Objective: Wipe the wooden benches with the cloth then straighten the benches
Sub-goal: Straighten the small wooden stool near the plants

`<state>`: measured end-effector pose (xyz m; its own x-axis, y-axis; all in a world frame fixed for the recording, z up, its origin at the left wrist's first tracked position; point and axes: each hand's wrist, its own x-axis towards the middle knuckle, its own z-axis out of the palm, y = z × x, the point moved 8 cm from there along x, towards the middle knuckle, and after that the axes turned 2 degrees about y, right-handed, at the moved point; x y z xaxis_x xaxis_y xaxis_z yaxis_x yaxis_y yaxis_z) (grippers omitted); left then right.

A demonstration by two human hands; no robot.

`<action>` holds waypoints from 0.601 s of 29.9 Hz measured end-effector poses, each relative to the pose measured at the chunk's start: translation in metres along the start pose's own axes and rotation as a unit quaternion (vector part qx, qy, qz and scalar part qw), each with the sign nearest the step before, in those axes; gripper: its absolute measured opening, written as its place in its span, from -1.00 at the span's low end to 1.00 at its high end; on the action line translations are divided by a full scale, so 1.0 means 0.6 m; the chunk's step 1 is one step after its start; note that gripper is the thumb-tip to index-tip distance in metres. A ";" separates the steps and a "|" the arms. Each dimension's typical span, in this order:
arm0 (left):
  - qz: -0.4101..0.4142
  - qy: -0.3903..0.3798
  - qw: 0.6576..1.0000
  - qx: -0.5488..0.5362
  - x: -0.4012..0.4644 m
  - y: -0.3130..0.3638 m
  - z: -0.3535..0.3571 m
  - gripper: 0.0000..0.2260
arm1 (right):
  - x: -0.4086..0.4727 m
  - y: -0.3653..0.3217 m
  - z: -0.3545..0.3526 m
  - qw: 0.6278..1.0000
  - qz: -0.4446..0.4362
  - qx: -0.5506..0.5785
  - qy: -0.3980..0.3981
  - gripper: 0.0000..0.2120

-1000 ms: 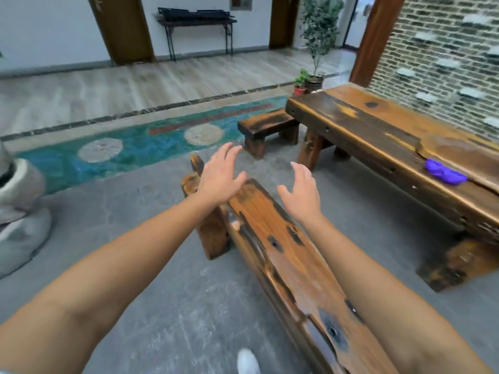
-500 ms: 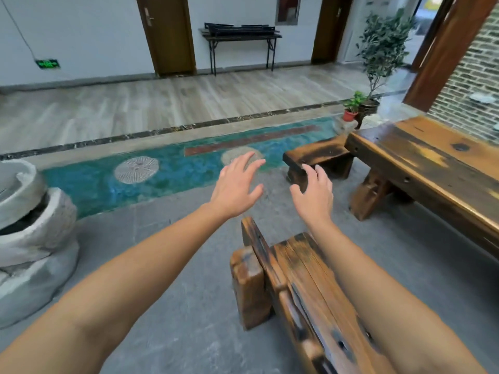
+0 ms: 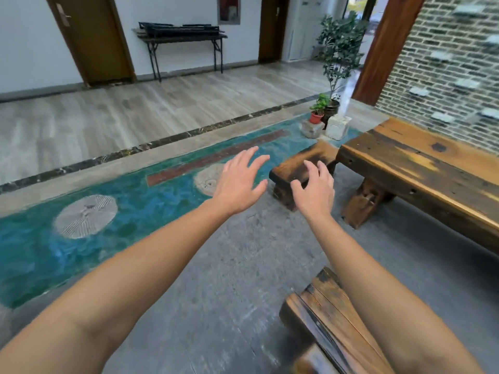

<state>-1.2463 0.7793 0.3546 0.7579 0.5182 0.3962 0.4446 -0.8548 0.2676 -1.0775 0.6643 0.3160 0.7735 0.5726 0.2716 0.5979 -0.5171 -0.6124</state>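
Observation:
Both my arms reach forward over the grey floor. My left hand is open with fingers spread and holds nothing. My right hand is open too, fingers slightly curled, in front of a small dark wooden bench that stands a little further off. The end of a long wooden bench shows at the bottom right, under my right forearm. A big wooden table fills the right side. No cloth is in view.
A teal floor strip with round stone inlays runs across the middle. Potted plants and stone blocks stand beyond the small bench. A brick wall and a wooden pillar are at the right, a black side table at the far wall.
My view has lifted and moved forward along the long bench, past its end. Both open hands now point toward the small bench. The purple cloth on the table has left the view.

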 end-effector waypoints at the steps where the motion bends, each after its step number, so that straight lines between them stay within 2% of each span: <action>1: 0.014 -0.004 1.000 -0.007 0.040 -0.039 0.003 -0.48 | 0.033 -0.018 0.021 1.000 0.012 -0.005 0.017 -0.43; 5: 0.048 -0.014 0.999 -0.018 0.167 -0.146 0.028 -0.47 | 0.136 -0.045 0.091 0.997 0.040 -0.019 0.058 -0.45; 9: 0.078 -0.027 0.996 -0.019 0.254 -0.223 0.081 -0.48 | 0.216 -0.051 0.173 0.996 0.068 -0.019 0.063 -0.47; 14: 0.077 -0.046 0.995 -0.033 0.475 -0.378 0.166 -0.47 | 0.446 -0.083 0.322 0.993 0.088 -0.023 0.071 -0.47; 18: 0.101 -0.047 0.994 -0.019 0.602 -0.448 0.179 -0.48 | 0.562 -0.129 0.357 0.993 0.072 -0.035 0.082 -0.48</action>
<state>-1.0406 1.1932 0.3314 0.8718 0.3305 0.3615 0.2627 -0.9384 0.2244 -0.9082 1.0335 0.2962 0.8724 0.3808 0.3065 0.4875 -0.6327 -0.6017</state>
